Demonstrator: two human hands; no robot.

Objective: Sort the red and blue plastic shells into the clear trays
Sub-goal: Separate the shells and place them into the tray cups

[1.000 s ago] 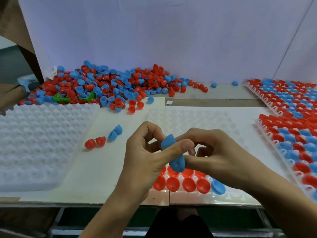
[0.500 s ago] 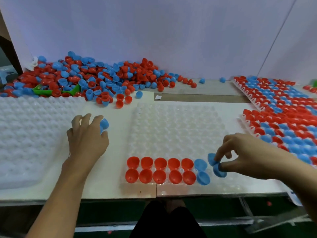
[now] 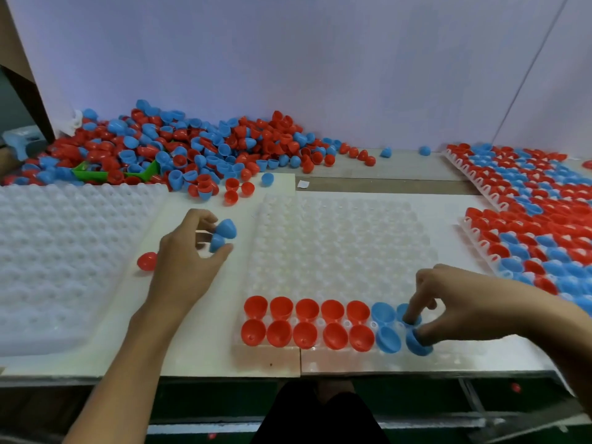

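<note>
Left hand point(image 3: 187, 261): pinches a blue shell pair point(image 3: 222, 234) near the clear tray's point(image 3: 336, 245) left edge.
Right hand point(image 3: 455, 302): fingers press two blue shells point(image 3: 416, 334) into the tray's front rows.

no readable text, labels, numbers, no signs anywhere

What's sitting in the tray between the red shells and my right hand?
In the head view, two blue shells, one in each row, sit in the tray between the red shells and the right hand.
</note>
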